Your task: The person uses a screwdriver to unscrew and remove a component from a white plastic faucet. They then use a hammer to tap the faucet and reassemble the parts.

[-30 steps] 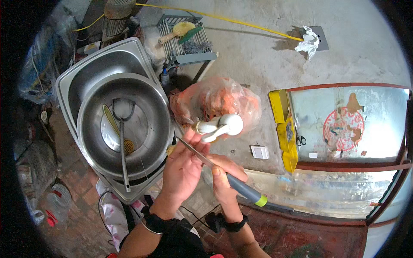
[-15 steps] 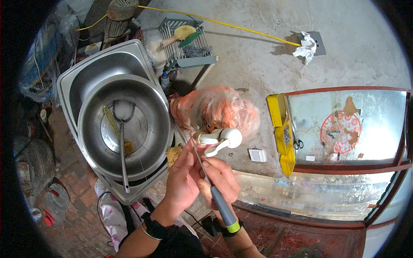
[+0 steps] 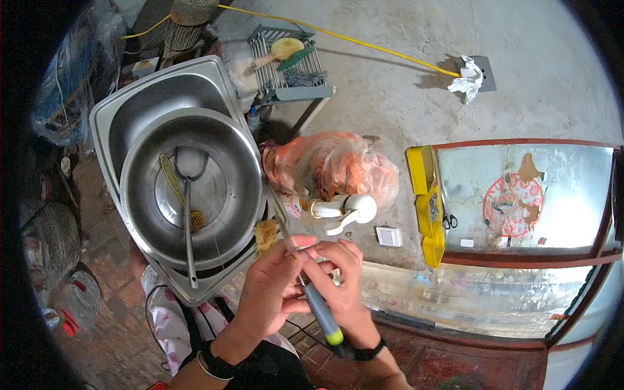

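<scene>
In my right hand (image 3: 338,276) is a knife (image 3: 320,311) with a grey handle and a lime-green end. Its thin blade points up and away to the left, slightly blurred. My left hand (image 3: 270,286) is curled in against the right, thumb and fingers beside the blade near the handle. What the left fingers pinch, if anything, is hidden. A white lever tap (image 3: 351,211) stands just beyond my hands, and a yellowish sponge (image 3: 265,236) lies on the sink's edge to their left.
At left, a steel basin (image 3: 140,234) holding a ladle and a yellow-handled brush sits in a steel sink (image 3: 104,140). Orange things in a plastic bag (image 3: 331,162) lie behind the tap. A wall rack (image 3: 292,94) holds brushes; a yellow holder (image 3: 429,214) hangs beside the window.
Both hands and the knife have moved down toward me, away from the tap. My left fingers, more stretched before, have curled in, and the blade's face shows more.
</scene>
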`<state>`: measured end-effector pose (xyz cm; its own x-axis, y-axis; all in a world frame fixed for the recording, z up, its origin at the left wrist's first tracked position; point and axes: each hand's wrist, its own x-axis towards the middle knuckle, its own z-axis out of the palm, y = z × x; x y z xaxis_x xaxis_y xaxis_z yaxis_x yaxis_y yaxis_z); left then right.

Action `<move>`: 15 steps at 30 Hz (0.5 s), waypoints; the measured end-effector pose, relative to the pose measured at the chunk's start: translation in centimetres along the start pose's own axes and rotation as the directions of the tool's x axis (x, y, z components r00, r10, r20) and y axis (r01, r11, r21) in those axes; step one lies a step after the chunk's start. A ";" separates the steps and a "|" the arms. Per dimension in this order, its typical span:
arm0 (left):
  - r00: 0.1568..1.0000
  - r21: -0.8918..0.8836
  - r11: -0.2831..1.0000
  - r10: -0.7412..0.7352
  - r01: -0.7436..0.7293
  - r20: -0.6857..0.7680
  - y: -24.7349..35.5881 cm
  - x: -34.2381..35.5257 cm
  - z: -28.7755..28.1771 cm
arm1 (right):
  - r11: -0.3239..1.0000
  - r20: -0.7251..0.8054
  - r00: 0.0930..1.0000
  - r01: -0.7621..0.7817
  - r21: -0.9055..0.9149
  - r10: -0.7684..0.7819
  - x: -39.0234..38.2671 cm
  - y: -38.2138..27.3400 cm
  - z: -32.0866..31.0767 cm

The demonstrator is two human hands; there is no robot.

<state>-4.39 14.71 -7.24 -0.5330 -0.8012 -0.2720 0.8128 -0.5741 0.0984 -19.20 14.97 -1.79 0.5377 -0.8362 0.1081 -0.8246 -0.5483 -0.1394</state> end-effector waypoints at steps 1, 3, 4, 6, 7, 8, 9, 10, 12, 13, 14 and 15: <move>0.999 -0.065 0.997 0.041 -0.039 0.027 0.1 0.0 0.0 | 1.000 0.044 0.999 -0.008 0.013 0.008 -0.5 0.2 -0.7; 0.992 -0.004 0.993 0.116 -0.116 -0.047 0.0 0.2 0.0 | 0.995 -0.022 0.998 -0.059 -0.080 0.057 -1.0 1.0 -2.3; 0.984 0.018 0.985 0.170 -0.169 -0.049 -0.1 0.3 0.0 | 0.987 -0.034 0.996 -0.092 -0.133 0.088 -1.1 1.4 -3.1; 0.978 0.150 0.967 0.208 -0.205 -0.004 -0.5 0.5 0.1 | 0.967 -0.144 0.962 -0.245 -0.070 0.234 -0.8 2.4 -4.7; 0.977 0.192 0.958 0.213 -0.214 0.027 -0.9 0.6 0.3 | 0.964 -0.229 0.940 -0.264 -0.020 0.253 -0.3 2.9 -5.2; 0.974 0.225 0.948 0.218 -0.225 0.058 -1.3 0.7 0.4 | 0.957 -0.233 0.929 -0.284 0.054 0.289 0.5 3.6 -5.4; 0.982 0.157 0.970 0.178 -0.187 0.069 -1.9 0.8 0.7 | 0.960 -0.272 0.922 -0.245 0.137 0.274 1.4 4.3 -5.5; 0.982 0.143 0.973 0.171 -0.181 0.079 -2.4 1.0 0.9 | 0.948 -0.309 0.907 -0.222 0.229 0.287 2.4 5.0 -5.4; 0.979 0.094 0.981 0.154 -0.167 0.130 -3.3 1.6 1.2 | 0.944 -0.253 0.942 -0.143 0.297 0.222 4.3 6.0 -4.8; 0.978 0.039 0.987 0.150 -0.157 0.143 -3.8 1.9 1.3 | 0.939 -0.192 0.960 -0.134 0.318 0.202 5.1 6.4 -4.4; 0.978 0.039 0.985 0.160 -0.167 0.130 -4.2 2.3 1.3 | 0.964 -0.179 0.976 -0.074 0.255 0.123 5.8 6.7 -4.2; 0.975 0.029 0.983 0.178 -0.183 0.131 -4.5 2.7 1.4 | 0.985 -0.129 0.990 -0.027 0.173 0.050 6.3 6.9 -3.9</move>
<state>-9.84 14.85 -7.11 -0.4058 -0.9057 -0.1226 0.8897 -0.4222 0.1739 -22.22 5.99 1.76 0.4686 -0.8539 0.2265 -0.7962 -0.5193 -0.3105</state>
